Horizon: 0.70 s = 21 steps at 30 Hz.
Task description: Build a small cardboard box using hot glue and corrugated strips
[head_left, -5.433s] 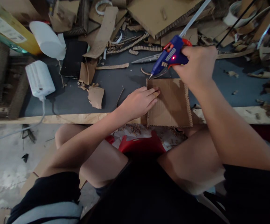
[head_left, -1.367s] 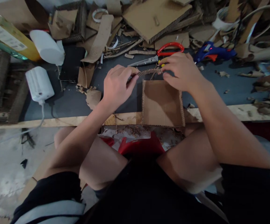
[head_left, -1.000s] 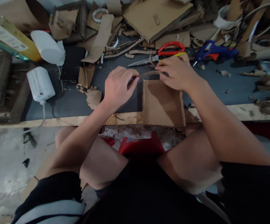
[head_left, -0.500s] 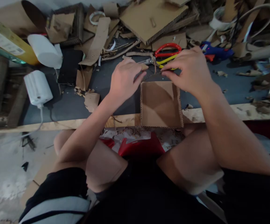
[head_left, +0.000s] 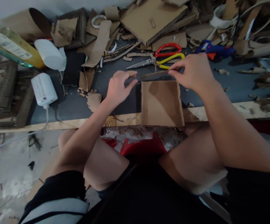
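Observation:
A square cardboard panel (head_left: 161, 104) with corrugated edging lies flat on the dark work mat (head_left: 116, 90), its near side on the wooden front edge. My right hand (head_left: 193, 74) pinches the right end of a thin corrugated cardboard strip (head_left: 154, 74) and holds it just above the panel's far edge. My left hand (head_left: 119, 88) hovers left of the strip's free end. Its thumb and forefinger are slightly apart, and they do not touch the strip.
Red-and-yellow scissors (head_left: 165, 56) lie just behind the strip. A blue glue gun (head_left: 213, 49) rests at the back right among cardboard scraps. At the left are a white power adapter (head_left: 43, 89), a black phone (head_left: 73, 63) and a white bottle (head_left: 50, 54). My knees are below the wooden edge (head_left: 67, 123).
The glue gun I held at first now lies at the back right. My left hand has let go of the strip's left end and pulled back, while my right hand still holds the strip.

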### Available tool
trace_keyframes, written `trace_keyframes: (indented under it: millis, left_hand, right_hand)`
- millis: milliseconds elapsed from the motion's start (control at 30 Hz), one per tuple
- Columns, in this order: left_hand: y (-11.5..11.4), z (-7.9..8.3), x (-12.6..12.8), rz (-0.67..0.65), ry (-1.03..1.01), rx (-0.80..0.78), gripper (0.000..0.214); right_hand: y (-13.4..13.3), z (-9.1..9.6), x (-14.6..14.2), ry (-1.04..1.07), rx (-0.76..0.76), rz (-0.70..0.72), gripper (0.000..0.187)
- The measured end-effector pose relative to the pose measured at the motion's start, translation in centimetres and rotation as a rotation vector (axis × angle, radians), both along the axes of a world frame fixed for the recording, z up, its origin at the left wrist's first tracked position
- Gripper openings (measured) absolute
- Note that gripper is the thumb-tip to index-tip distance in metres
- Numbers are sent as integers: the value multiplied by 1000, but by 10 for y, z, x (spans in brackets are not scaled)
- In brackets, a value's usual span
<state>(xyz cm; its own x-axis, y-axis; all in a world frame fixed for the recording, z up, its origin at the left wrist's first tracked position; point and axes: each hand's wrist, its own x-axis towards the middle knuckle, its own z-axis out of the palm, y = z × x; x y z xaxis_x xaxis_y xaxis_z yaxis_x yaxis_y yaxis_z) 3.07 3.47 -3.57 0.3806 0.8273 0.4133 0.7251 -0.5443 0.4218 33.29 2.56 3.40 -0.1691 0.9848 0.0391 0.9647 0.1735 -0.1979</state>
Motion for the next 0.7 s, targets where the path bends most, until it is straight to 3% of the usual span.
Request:
trace_keyframes:
  millis: [267, 700]
  left_hand:
    - [1, -14, 10, -111, 82, 29, 38]
    - [-4, -5, 17, -171, 117, -16, 35]
  right_hand:
    - [-6, 3, 7, -30, 6, 26, 36]
    - [-5, -6, 10, -46, 17, 75, 37]
